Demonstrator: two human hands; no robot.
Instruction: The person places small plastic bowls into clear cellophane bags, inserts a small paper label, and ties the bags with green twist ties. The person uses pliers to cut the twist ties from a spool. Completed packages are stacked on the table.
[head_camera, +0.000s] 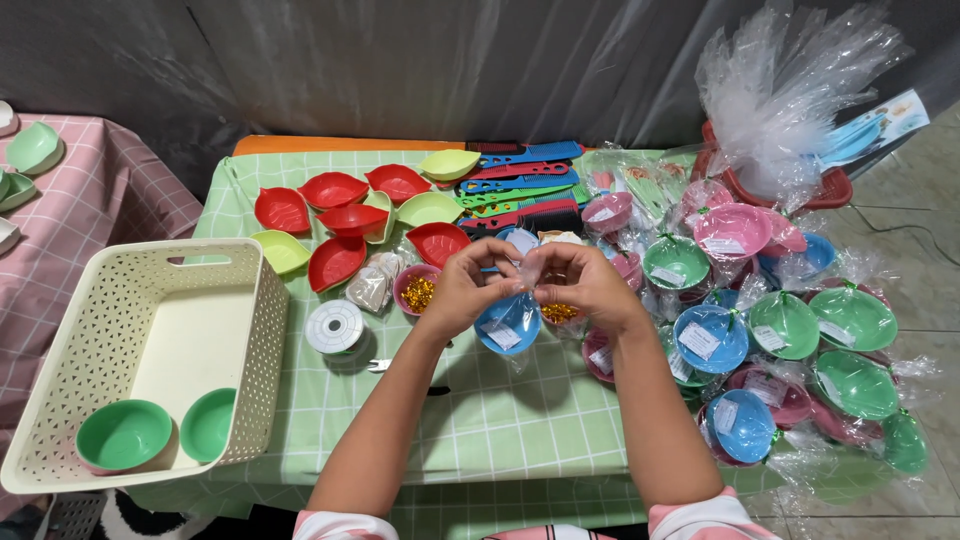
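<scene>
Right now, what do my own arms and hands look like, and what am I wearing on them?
Both hands, left hand and right hand, are bare: no gloves, and no rings, watch or bracelets that I can make out. The forearms are bare too. Short sleeves show only at the bottom edge, pink with white stripes: left sleeve, right sleeve.

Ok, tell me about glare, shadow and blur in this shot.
Head view: even, soft light; white glare on the bunched cellophane at top right; soft shadows under the forearms on the green checked cloth; the left hand and right hand on the blue bowl look sharp; edges bow slightly.
</scene>
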